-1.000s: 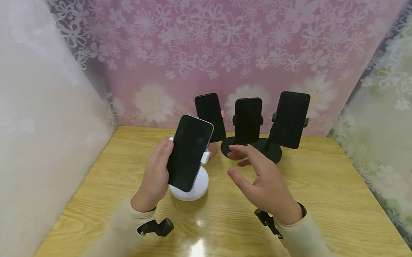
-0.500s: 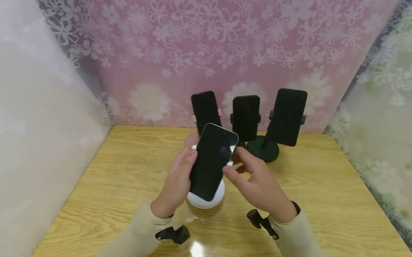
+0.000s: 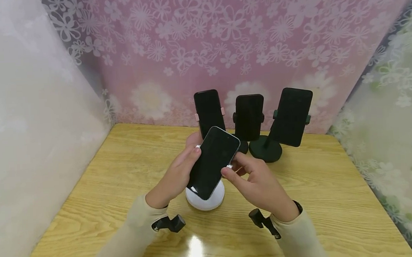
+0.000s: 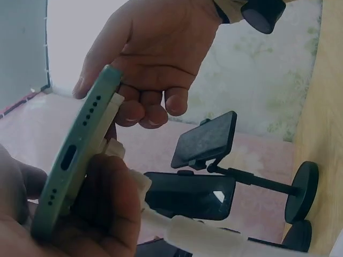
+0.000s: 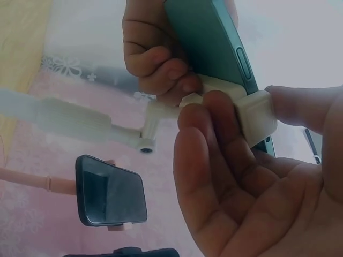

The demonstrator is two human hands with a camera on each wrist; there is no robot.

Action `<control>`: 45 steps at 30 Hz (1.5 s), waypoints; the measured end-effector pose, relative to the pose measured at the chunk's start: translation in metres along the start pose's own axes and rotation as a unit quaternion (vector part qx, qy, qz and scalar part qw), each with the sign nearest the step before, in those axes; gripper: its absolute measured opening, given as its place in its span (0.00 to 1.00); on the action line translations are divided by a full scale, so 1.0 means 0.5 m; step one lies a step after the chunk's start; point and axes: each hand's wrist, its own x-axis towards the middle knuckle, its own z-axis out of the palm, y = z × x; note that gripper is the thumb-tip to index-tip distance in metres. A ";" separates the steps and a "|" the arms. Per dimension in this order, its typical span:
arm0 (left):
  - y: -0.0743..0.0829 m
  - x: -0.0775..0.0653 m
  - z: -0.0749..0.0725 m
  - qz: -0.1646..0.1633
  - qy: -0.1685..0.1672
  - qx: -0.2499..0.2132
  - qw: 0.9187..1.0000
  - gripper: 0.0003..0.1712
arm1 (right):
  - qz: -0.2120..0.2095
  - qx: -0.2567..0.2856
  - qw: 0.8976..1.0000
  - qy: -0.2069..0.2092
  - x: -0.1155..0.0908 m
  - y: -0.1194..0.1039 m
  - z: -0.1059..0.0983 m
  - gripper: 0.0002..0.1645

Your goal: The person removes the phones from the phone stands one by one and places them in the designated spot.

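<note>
A teal-edged smartphone sits tilted, dark screen up, in the clamp of a white phone stand, whose round base stands on the table. My left hand grips the phone's left side, thumb along its edge and fingers curled behind. On the other side my right hand pinches the stand's white clamp jaw, its thumb in front and fingers behind. From the right wrist, the clamp hugs the phone's edge, and the white stem runs off to the left. The left wrist view shows the phone's port end.
Behind stand three more phones in stands: one in a pink stand, a middle phone in a black stand, and a phone in a dark green stand at right. A floral curtain backs the wooden table.
The left hand has brought the phone and white stand to the right. My right hand, earlier apart with fingers spread, has come in and taken hold of the clamp.
</note>
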 end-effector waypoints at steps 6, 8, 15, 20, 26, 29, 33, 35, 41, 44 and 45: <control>0.011 0.004 -0.022 -0.008 -0.045 0.069 0.997 0.23 | -0.008 -0.002 1.000 -0.012 0.004 -0.002 -0.003 0.16; 0.015 0.005 -0.031 -0.004 -0.061 0.101 0.993 0.21 | -0.011 -0.002 1.000 -0.020 0.005 -0.002 -0.007 0.16; 0.024 0.006 -0.057 -0.004 -0.092 0.152 0.984 0.15 | -0.002 -0.004 0.999 -0.042 0.005 0.000 -0.016 0.19; 0.028 0.006 -0.067 0.040 -0.047 0.184 0.981 0.23 | 0.004 0.000 0.999 -0.036 0.007 0.002 -0.015 0.18; 0.033 -0.002 -0.070 0.030 -0.027 0.221 0.974 0.13 | 0.018 0.012 0.999 -0.039 0.004 0.001 -0.010 0.15; 0.034 -0.004 -0.069 0.028 -0.027 0.234 0.971 0.12 | 0.016 0.018 0.999 -0.040 0.002 0.001 -0.008 0.15; 0.033 -0.005 -0.070 0.028 -0.028 0.246 0.968 0.11 | 0.017 0.018 0.999 -0.038 0.002 0.003 -0.007 0.13; 0.033 -0.006 -0.071 0.028 -0.029 0.251 0.967 0.10 | 0.018 0.017 0.999 -0.038 0.001 0.002 -0.007 0.12; 0.037 -0.011 -0.070 0.027 -0.033 0.261 0.964 0.09 | 0.019 0.018 0.999 -0.043 0.001 0.005 -0.005 0.09; 0.040 -0.012 -0.069 0.027 -0.037 0.263 0.964 0.09 | 0.014 0.012 0.999 -0.039 0.002 0.009 -0.007 0.07; 0.041 -0.012 -0.068 0.027 -0.041 0.263 0.964 0.09 | 0.014 0.011 0.999 -0.037 0.002 0.011 -0.008 0.06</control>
